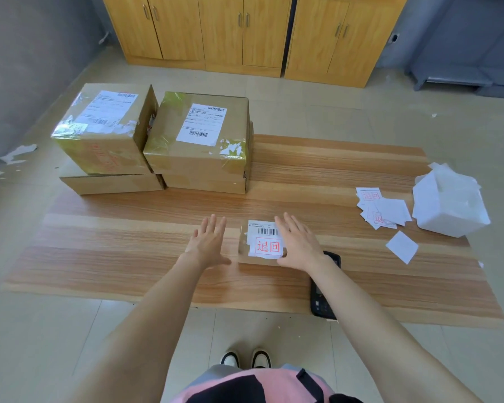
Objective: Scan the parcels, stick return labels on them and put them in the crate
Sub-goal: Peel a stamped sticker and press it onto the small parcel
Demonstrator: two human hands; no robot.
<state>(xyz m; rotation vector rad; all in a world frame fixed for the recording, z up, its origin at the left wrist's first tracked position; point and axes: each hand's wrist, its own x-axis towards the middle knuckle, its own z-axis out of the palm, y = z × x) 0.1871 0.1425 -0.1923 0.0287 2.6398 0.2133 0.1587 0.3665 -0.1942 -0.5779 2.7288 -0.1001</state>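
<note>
A small flat parcel [245, 255] lies on the wooden table [128, 242], bearing a barcode label and a white return label [266, 247] with red characters. My left hand [210, 242] hovers open just left of the parcel. On the parcel's right side, my right hand [298, 244] is open and partly over its edge. A black handheld scanner [322, 301] lies at the table's front edge, half hidden under my right forearm. Loose return labels [378, 207] lie in a pile at the right.
Several cardboard parcels [198, 135] are stacked at the table's far left, another stack [99, 132] beside them. A white plastic-wrapped bundle [448, 205] sits at the right edge. A single white sheet [402, 247] lies near it. Wooden cabinets [245, 33] stand behind.
</note>
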